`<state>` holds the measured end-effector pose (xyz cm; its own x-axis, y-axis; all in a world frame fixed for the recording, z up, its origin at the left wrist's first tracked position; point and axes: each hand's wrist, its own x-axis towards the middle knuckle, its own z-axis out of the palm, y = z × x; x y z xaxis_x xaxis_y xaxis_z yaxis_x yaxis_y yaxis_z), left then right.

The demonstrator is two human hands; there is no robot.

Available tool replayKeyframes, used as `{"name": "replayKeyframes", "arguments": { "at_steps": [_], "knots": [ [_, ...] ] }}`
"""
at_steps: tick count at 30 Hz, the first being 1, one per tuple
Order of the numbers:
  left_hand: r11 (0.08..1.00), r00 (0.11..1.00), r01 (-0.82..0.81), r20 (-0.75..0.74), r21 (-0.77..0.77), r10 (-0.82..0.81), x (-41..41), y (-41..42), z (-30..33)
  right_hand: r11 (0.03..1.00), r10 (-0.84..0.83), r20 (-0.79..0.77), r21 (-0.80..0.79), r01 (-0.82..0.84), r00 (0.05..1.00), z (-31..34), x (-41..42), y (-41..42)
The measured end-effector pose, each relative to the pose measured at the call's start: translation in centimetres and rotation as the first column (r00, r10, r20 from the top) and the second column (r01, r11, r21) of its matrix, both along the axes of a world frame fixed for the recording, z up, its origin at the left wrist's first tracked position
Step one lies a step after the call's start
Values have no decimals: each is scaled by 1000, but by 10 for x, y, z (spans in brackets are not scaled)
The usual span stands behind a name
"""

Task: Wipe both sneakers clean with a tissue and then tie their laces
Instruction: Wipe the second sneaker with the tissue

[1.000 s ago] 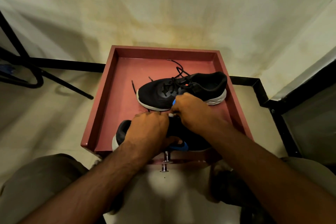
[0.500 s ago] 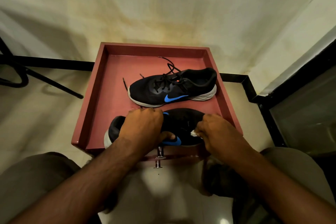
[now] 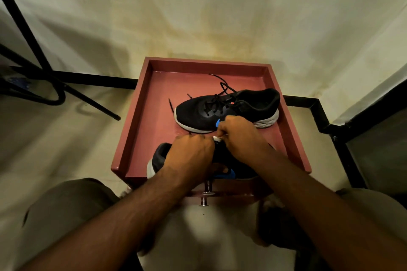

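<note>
A shallow square reddish-brown tray with raised walls [image 3: 141, 116] sits against the stained cream wall [image 3: 220, 17]; its left half and far strip lie bare. The far black mesh sneaker with a white sole [image 3: 226, 110] lies across the tray's right side, heel almost at the right wall, its loose black laces [image 3: 222, 88] trailing toward the back. The near black sneaker with a blue logo [image 3: 163, 156] lies along the front edge. The left hand [image 3: 189, 156] curls down over its middle, grasping it. The right hand [image 3: 240, 136], knuckles up, pinches a small white tissue [image 3: 217, 138] just above that sneaker. 2 metal knobs [image 3: 207, 193] project below the front edge.
</note>
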<state>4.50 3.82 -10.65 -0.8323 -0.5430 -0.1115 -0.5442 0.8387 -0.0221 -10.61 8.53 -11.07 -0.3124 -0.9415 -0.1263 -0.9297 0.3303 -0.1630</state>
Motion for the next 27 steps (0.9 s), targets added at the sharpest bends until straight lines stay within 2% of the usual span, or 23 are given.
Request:
{"name": "replayKeyframes", "arguments": {
  "at_steps": [3,5,8,13,17,19,20,22,25,27],
  "knots": [
    [999,999,-49,-15,7,49,0,0,1,989,70,-117,138,-54,991,10,-3,-5],
    [998,998,-64,-19,22,64,0,0,0,978,25,-193,209,16,981,16,-18,12],
    [995,996,-79,-40,58,81,0,1,-2,972,-66,-223,206,113,973,21,-38,54],
    [994,996,-81,-38,75,84,0,2,-2,975,-134,-82,169,147,988,5,-8,86],
    [995,999,-33,-23,92,36,0,0,1,974,-132,-112,169,149,985,-1,-4,85],
    [994,1000,-17,-11,108,18,2,-1,2,985,-163,-156,35,170,974,-3,-16,85],
    [993,1000,-19,-12,114,20,3,-1,2,983,-171,-203,27,180,964,-2,-22,84],
    [993,999,-35,-16,109,37,4,2,2,980,-134,-243,111,164,961,6,-23,81],
    [994,998,-66,-18,89,68,2,7,3,986,-50,-120,150,68,992,4,-16,85],
    [995,998,-55,-15,84,57,1,6,2,975,-69,-79,204,84,994,2,-10,92]
  ]
}}
